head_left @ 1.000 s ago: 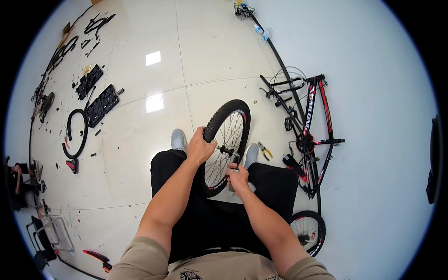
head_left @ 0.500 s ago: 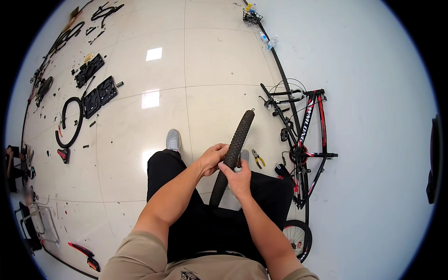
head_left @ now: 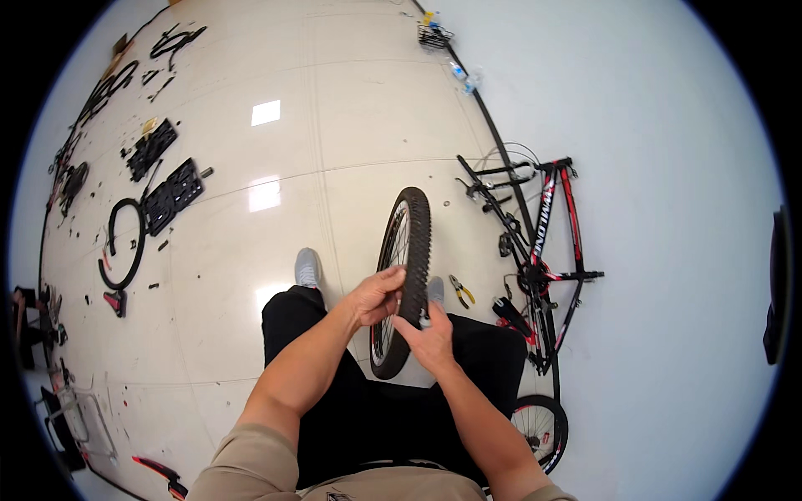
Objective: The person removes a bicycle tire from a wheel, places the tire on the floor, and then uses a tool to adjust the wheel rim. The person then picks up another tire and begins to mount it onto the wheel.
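Note:
Upright between my knees stands a bicycle wheel (head_left: 415,242) with a black knobby tyre, its spokes showing on the left side. My left hand (head_left: 378,295) is closed on the tyre and rim from the left, thumb on the tread. From the right, my right hand (head_left: 429,341) grips the near part of the tyre, its thumb lying across the tread. A small pale thing shows beside the right fingers, too small to name. Beyond my right knee, pliers (head_left: 461,291) with yellow handles lie on the floor.
A black and red bicycle frame (head_left: 547,225) leans along the right wall, with another wheel (head_left: 541,430) nearer me. At left are a loose tyre (head_left: 136,250), an opened black tool case (head_left: 173,197) and a saddle (head_left: 114,302). A wire basket (head_left: 434,36) sits far off.
The wheel has turned from nearly edge-on, so its rim and spokes now show on the left. Both hands stay on it. The view has shifted slightly.

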The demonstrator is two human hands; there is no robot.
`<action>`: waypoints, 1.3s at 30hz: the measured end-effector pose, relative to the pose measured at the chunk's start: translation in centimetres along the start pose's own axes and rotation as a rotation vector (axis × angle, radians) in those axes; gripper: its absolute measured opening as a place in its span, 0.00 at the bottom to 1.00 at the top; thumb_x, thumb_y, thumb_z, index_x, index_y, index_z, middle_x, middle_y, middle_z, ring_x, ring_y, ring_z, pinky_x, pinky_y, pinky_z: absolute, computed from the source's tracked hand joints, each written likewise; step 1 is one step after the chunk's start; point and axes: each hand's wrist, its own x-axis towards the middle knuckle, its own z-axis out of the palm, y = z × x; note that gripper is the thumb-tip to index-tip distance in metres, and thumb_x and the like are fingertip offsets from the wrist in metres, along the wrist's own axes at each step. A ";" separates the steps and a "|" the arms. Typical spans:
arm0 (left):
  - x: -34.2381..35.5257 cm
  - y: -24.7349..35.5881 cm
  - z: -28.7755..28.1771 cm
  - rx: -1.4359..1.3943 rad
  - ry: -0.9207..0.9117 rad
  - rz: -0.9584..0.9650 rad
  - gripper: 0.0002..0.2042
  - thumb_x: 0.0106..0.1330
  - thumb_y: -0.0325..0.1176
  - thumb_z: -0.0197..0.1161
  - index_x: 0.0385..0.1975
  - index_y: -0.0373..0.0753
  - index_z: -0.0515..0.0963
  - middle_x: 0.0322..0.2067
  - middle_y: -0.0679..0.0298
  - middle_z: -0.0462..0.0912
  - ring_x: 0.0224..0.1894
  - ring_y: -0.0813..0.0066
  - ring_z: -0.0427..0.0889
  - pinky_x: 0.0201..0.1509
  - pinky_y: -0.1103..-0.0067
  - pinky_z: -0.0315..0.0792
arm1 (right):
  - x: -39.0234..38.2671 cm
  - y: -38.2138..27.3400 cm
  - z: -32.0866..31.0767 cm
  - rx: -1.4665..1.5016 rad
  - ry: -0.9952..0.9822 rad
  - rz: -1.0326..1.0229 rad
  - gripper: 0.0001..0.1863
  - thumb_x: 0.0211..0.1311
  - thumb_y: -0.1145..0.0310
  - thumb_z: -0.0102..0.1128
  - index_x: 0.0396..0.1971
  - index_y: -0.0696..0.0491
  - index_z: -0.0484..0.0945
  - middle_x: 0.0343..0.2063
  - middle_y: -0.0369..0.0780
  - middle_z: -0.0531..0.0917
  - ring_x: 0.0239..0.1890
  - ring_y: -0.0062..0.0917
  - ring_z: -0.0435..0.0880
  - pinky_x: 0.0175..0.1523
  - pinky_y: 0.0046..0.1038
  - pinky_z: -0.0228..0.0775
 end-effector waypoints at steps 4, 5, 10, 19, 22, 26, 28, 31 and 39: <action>0.4 -0.9 0.5 0.072 0.137 -0.063 0.22 0.70 0.34 0.65 0.60 0.42 0.68 0.50 0.66 0.81 0.52 0.70 0.81 0.59 0.67 0.75 | -1.0 3.7 -0.3 0.064 0.000 0.139 0.22 0.52 0.68 0.76 0.47 0.57 0.82 0.40 0.38 0.86 0.41 0.21 0.83 0.49 0.26 0.75; 0.5 -1.0 0.2 0.056 0.135 -0.053 0.22 0.69 0.33 0.65 0.60 0.42 0.68 0.50 0.66 0.81 0.52 0.71 0.81 0.59 0.67 0.75 | -1.2 4.1 -0.3 0.016 0.005 0.217 0.23 0.52 0.68 0.76 0.47 0.59 0.81 0.40 0.39 0.86 0.41 0.22 0.83 0.50 0.26 0.75; 0.6 -0.7 0.5 -0.005 0.099 -0.055 0.17 0.70 0.31 0.64 0.57 0.41 0.72 0.50 0.64 0.82 0.53 0.71 0.81 0.60 0.68 0.75 | -0.6 2.9 -0.7 -0.119 0.085 0.226 0.32 0.49 0.55 0.78 0.51 0.56 0.79 0.48 0.48 0.80 0.50 0.39 0.81 0.55 0.36 0.73; 1.1 -0.5 -0.7 0.045 0.153 -0.044 0.13 0.69 0.32 0.65 0.51 0.38 0.77 0.45 0.64 0.85 0.44 0.72 0.85 0.51 0.70 0.80 | 2.1 2.7 -0.3 -0.096 -0.014 0.234 0.24 0.51 0.59 0.77 0.46 0.54 0.82 0.34 0.42 0.88 0.38 0.34 0.87 0.48 0.33 0.77; 0.9 0.1 0.5 0.139 0.237 -0.057 0.11 0.68 0.33 0.67 0.47 0.40 0.79 0.41 0.65 0.86 0.41 0.73 0.86 0.46 0.73 0.81 | 2.5 4.1 -0.6 0.023 -0.056 0.262 0.22 0.53 0.62 0.76 0.46 0.55 0.82 0.36 0.42 0.88 0.39 0.32 0.87 0.48 0.32 0.76; 0.4 0.6 1.8 0.238 0.398 -0.039 0.16 0.63 0.35 0.73 0.47 0.39 0.79 0.40 0.66 0.85 0.38 0.74 0.84 0.43 0.74 0.79 | 3.2 4.3 -0.8 0.010 -0.039 0.305 0.21 0.54 0.64 0.75 0.46 0.57 0.82 0.37 0.42 0.88 0.40 0.32 0.87 0.48 0.32 0.76; 0.2 0.5 2.2 0.233 0.473 -0.010 0.17 0.63 0.34 0.74 0.48 0.38 0.78 0.40 0.64 0.85 0.38 0.73 0.84 0.43 0.74 0.79 | 3.4 4.8 -0.3 0.001 -0.018 0.311 0.21 0.54 0.64 0.74 0.46 0.58 0.82 0.37 0.43 0.88 0.40 0.32 0.87 0.48 0.32 0.76; 0.3 0.0 1.2 0.221 0.524 0.088 0.17 0.61 0.33 0.75 0.45 0.34 0.79 0.39 0.60 0.86 0.36 0.71 0.85 0.41 0.73 0.79 | 3.7 4.8 0.6 0.028 -0.012 0.286 0.20 0.55 0.67 0.74 0.45 0.60 0.81 0.37 0.43 0.87 0.38 0.30 0.86 0.46 0.31 0.76; 0.1 0.2 1.4 0.419 0.685 0.149 0.12 0.60 0.33 0.76 0.34 0.34 0.80 0.26 0.62 0.82 0.19 0.77 0.76 0.21 0.76 0.74 | 4.2 5.4 1.5 -0.075 0.031 0.335 0.23 0.52 0.60 0.76 0.46 0.55 0.81 0.39 0.43 0.88 0.43 0.37 0.86 0.52 0.36 0.74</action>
